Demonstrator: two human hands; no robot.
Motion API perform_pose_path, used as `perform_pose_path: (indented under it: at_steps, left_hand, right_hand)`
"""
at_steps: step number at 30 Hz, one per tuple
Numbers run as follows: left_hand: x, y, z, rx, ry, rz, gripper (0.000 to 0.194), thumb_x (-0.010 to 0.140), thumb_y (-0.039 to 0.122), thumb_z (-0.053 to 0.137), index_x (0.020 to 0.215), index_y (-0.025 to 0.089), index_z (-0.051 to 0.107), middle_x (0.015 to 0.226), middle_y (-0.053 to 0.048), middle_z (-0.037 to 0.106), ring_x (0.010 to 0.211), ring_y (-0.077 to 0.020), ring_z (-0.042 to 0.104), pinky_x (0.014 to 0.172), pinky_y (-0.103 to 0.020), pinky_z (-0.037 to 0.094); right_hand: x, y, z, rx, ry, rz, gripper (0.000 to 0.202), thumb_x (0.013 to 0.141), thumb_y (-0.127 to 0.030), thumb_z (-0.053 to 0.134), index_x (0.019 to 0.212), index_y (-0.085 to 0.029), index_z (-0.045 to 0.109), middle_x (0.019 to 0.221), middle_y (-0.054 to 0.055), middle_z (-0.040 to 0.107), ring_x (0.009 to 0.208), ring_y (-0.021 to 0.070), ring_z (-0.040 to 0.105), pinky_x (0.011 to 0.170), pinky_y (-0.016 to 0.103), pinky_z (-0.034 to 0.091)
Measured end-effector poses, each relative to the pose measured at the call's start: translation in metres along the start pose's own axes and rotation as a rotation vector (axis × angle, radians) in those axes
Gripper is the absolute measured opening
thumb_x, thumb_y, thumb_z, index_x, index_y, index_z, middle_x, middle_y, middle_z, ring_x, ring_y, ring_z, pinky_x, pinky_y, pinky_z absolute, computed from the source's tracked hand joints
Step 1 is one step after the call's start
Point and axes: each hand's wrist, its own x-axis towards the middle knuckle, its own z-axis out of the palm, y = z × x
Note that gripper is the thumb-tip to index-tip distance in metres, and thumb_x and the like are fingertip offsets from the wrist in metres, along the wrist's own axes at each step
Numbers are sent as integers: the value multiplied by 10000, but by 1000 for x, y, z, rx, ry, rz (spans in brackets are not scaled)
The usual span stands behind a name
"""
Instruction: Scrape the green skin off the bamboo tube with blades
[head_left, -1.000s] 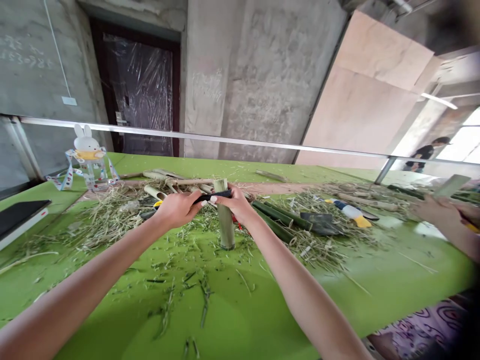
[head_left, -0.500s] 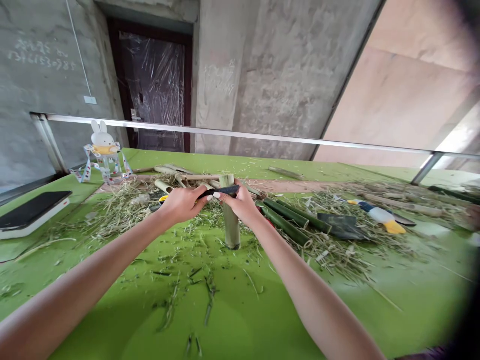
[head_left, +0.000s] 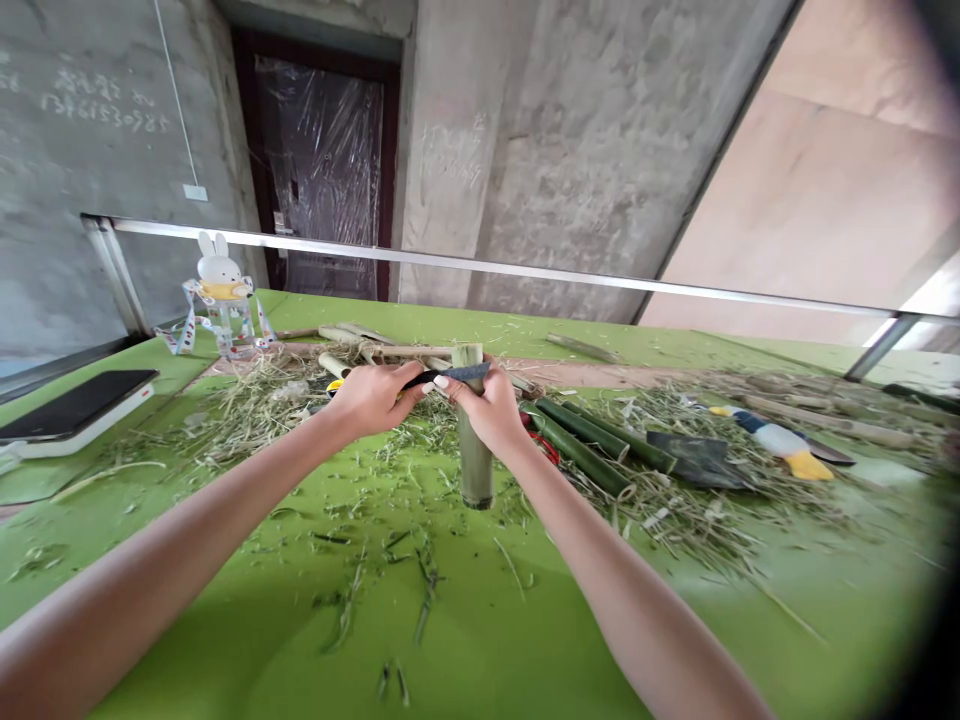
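While the left hand [head_left: 375, 396] grips one end of a dark strip [head_left: 469, 373], the right hand [head_left: 491, 410] closes on its other end, the two thumbs nearly meeting along its near edge. Whether the strip is a blade or something softer, I cannot tell. It crosses the near side of a pale bamboo section [head_left: 477, 470] close to the top, and the section stands nearly upright, its foot on the green counter [head_left: 570, 640]. The right hand sits against the section's upper part, though its fingers are partly hidden.

The step in hand looks like working the strip on the bamboo's surface; how deep it bites does not show. The next move would seem to call for a firm grip at both ends, even pressure and an unshifting foot.

Scraps [head_left: 352, 570] litter the counter in front of the section. Just to its right lie dark green bamboo lengths [head_left: 592, 450], with a black sheet [head_left: 701, 460] beyond them and a yellow-tipped handle [head_left: 799, 458] farther out. Well to the left are a white box [head_left: 79, 432] and a rabbit-topped bottle [head_left: 220, 272].
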Motion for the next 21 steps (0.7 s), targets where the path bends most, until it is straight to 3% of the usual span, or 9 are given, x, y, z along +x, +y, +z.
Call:
perform_pose_path:
  at_steps: [7, 14, 16, 18, 19, 21]
  left_hand:
    - [1, 2, -6, 12, 20, -9, 361, 870, 370, 277, 1022, 176, 542, 795, -72, 678, 639, -190, 617, 478, -276, 337]
    - [3, 3, -2, -30, 48, -26, 362, 867, 381, 292, 1018, 171, 544, 820, -81, 664, 605, -172, 583, 474, -275, 337]
    - [8, -7, -4, -98, 48, -174, 390, 879, 404, 266, 974, 161, 556, 747, -84, 653, 538, -155, 551, 458, -272, 333]
    - [13, -21, -12, -162, 69, -417, 439, 894, 424, 219, 917, 153, 564, 637, -73, 622, 453, -133, 495, 432, -265, 317]
    - [14, -27, -17, -137, 134, -497, 444, 896, 430, 212, 923, 157, 562, 617, -66, 611, 444, -130, 480, 430, -262, 306]
    - [13, -35, -29, -44, 257, -503, 435, 892, 458, 229, 945, 174, 555, 621, -54, 600, 483, -136, 491, 447, -255, 297]
  right_hand:
    - [-1, -2, 0, -30, 17, -4, 248, 698, -386, 640, 799, -186, 535, 741, 46, 618, 678, 194, 585, 651, 324, 436]
    - [-4, -9, -3, -8, -31, 102, 267, 712, -435, 623, 750, -194, 512, 577, 4, 556, 471, 152, 533, 520, 312, 430]
    - [-6, -12, -2, 11, -76, 108, 286, 711, -457, 620, 776, -202, 509, 591, 4, 552, 475, 147, 526, 502, 309, 435]
    - [-7, -15, 0, 40, -158, 95, 313, 696, -456, 637, 839, -210, 508, 650, 11, 565, 500, 142, 531, 491, 300, 442]
    - [-7, -15, 0, 50, -192, 95, 335, 684, -451, 649, 869, -212, 503, 682, 15, 571, 512, 140, 534, 489, 296, 445]
    - [-6, -13, 0, 48, -210, 126, 375, 655, -442, 675, 882, -208, 491, 708, 17, 574, 530, 140, 540, 495, 291, 447]
